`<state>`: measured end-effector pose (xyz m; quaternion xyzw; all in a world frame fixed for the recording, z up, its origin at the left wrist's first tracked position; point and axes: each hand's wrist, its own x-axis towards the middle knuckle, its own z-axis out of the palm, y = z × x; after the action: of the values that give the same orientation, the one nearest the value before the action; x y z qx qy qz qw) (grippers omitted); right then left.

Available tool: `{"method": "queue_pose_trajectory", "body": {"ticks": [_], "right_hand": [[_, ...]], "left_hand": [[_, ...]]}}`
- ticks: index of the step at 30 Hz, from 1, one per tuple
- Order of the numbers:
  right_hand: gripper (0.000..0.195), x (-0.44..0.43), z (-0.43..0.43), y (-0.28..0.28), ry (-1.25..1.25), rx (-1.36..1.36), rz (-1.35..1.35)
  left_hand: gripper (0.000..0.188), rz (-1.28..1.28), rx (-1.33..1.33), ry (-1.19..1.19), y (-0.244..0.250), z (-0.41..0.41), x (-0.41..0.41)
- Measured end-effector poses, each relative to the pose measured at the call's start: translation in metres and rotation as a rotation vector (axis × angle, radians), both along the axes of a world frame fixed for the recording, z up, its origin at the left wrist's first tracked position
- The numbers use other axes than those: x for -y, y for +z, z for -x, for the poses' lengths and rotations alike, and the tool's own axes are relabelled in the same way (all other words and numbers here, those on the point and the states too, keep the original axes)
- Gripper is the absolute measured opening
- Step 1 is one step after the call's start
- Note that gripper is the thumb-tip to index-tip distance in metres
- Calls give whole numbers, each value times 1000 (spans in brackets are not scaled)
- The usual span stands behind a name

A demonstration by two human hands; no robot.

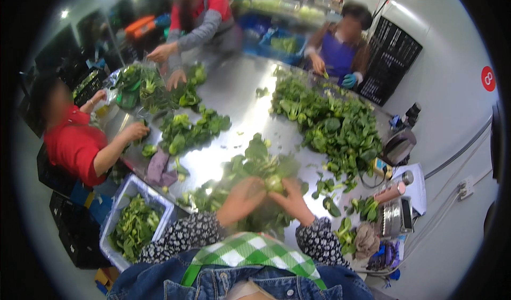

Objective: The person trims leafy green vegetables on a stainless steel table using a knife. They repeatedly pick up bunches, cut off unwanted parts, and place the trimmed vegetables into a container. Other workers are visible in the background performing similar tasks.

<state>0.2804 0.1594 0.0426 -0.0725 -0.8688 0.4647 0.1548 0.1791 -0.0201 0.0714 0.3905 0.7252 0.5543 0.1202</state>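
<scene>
Both my hands are together over the near edge of a steel table [235, 86]. My left hand [244, 198] and my right hand [293, 200] hold one head of leafy greens [274, 183] between their fingers, its pale round base towards me. The image is blurred around the fingers. More leafy greens [207, 196] lie under and beside my hands. A large heap of greens [331, 120] covers the table's right side, with a few loose heads [330, 206] between it and my right hand.
Co-workers stand at the left [80, 140], far side [207, 20] and far right [343, 52]. A lined crate of greens [105, 236] is at my left, near a purple cloth [157, 168]. At the right stand a pink bottle [389, 192], a metal box [393, 218] and a brown cloth [366, 239].
</scene>
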Motion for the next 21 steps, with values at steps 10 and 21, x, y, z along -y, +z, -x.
{"method": "queue_pose_trajectory", "body": {"ticks": [10, 21], "right_hand": [[50, 5, -1, -1, -91, -4, -8], [43, 13, -5, 26, -33, 29, -188]], "left_hand": [[15, 208, -470, -42, 17, -12, 18], [20, 332, -492, 0, 11, -8, 14]]}}
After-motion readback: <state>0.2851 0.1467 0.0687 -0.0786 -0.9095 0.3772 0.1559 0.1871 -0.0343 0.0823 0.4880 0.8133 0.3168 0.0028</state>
